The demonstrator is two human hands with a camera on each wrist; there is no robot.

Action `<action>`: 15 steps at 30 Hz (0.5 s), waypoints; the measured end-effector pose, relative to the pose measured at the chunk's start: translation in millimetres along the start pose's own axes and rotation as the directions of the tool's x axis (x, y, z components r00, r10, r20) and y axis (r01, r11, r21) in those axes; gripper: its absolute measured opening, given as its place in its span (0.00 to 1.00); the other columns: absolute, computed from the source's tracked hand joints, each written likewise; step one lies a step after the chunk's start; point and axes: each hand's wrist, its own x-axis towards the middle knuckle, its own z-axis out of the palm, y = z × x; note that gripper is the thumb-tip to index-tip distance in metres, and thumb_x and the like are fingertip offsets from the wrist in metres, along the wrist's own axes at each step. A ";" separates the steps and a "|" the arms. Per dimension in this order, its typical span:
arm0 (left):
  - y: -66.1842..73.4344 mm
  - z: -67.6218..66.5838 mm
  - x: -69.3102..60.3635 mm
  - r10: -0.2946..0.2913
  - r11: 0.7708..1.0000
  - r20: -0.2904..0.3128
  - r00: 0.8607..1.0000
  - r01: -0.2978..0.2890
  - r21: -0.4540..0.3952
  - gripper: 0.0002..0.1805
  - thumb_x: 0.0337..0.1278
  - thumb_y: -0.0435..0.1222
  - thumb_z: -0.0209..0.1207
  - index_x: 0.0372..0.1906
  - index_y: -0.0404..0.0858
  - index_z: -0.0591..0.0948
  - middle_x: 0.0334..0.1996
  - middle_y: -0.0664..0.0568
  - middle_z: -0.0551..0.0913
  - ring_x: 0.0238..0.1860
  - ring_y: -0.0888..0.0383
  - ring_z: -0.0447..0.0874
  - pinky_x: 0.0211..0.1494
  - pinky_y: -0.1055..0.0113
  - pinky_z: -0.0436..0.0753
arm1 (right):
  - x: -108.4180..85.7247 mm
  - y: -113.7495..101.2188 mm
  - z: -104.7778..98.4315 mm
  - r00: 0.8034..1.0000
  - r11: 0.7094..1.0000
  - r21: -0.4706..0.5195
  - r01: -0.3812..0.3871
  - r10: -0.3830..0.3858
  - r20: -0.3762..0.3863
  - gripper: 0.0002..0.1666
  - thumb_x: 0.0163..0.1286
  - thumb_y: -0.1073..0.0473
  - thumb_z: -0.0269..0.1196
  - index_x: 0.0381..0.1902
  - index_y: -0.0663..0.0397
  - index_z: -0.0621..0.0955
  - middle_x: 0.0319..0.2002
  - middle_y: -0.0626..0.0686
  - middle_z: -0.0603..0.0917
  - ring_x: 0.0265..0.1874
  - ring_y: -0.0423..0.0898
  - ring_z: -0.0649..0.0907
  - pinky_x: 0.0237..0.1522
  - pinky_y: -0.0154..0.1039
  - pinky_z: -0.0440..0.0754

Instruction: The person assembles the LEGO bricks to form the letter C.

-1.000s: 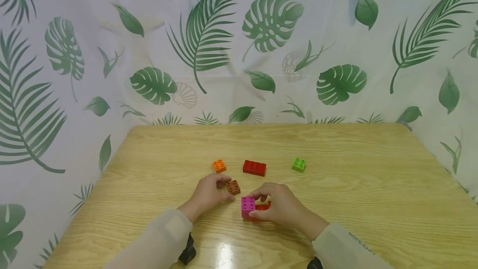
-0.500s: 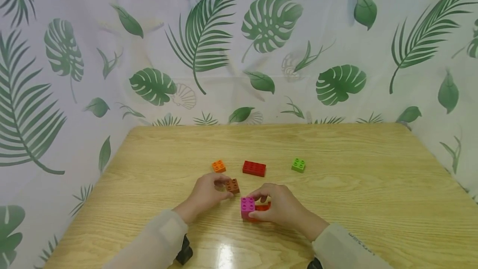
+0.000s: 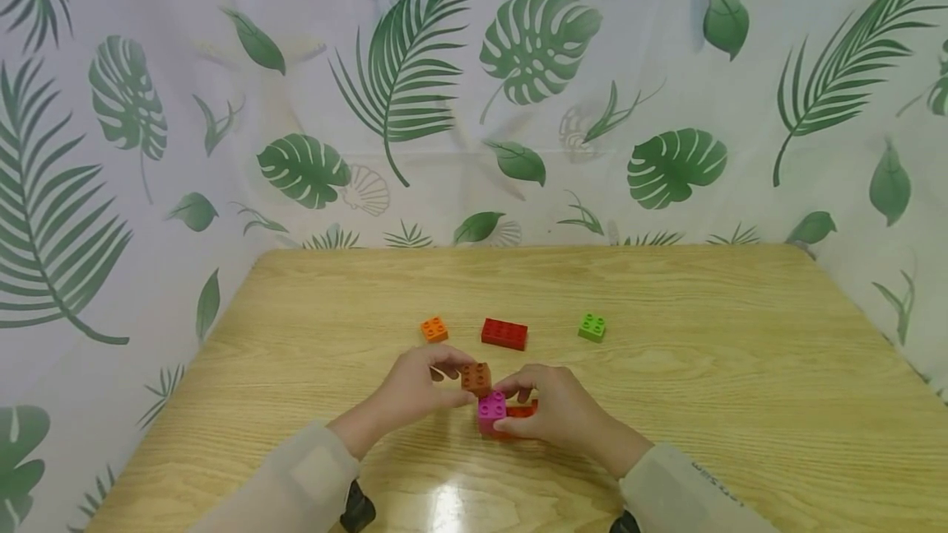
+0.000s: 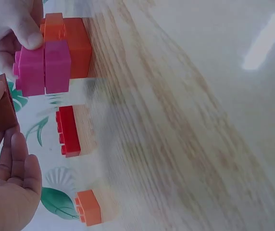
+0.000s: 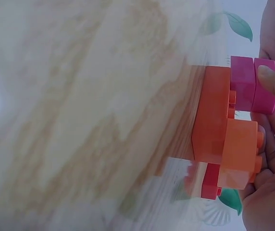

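Note:
My left hand [image 3: 411, 385] pinches a brown toy building brick [image 3: 476, 379] between thumb and fingers, raised above the table. It hangs just behind and left of two stacked pink bricks [image 3: 491, 411], whose studs face up. In the right wrist view, the pink bricks [image 5: 242, 83] sit on one end of a long red-orange brick [image 5: 210, 115]. A lighter orange brick [image 5: 238, 154] is mounted on its other end. My right hand [image 3: 555, 405] grips this structure on the table, its thumb against the upper pink brick. The palm hides much of the orange part in the head view.
Behind the hands on the wooden table [image 3: 704, 368] lie a small orange brick [image 3: 434, 329], a long red brick [image 3: 504, 334] and a small green brick [image 3: 592, 327]. A leaf-print cloth [image 3: 459, 105] stands along the table's back and sides.
The brown brick has been lifted off the table in my left hand and brought right, close to the pink bricks. My right hand and its structure have stayed put.

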 end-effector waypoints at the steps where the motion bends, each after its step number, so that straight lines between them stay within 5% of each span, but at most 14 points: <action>1: 1.6 0.6 -0.8 0.006 1.000 0.012 1.000 -0.006 0.005 0.19 0.46 0.34 0.71 0.46 0.37 0.83 0.40 0.55 0.82 0.41 0.52 0.78 0.45 0.61 0.77 | 0.0 0.1 -0.1 1.000 1.000 0.002 0.003 -0.003 -0.001 0.21 0.52 0.49 0.74 0.43 0.50 0.86 0.35 0.39 0.83 0.33 0.40 0.77 0.34 0.34 0.77; 15: 13.8 7.8 -2.2 0.037 0.997 0.107 0.994 -0.044 0.060 0.17 0.45 0.34 0.71 0.44 0.39 0.84 0.40 0.57 0.82 0.40 0.57 0.78 0.48 0.55 0.78 | 2.1 2.5 0.5 1.000 0.999 0.046 -0.025 0.025 0.005 0.20 0.51 0.50 0.75 0.42 0.50 0.86 0.35 0.39 0.84 0.32 0.40 0.78 0.34 0.34 0.78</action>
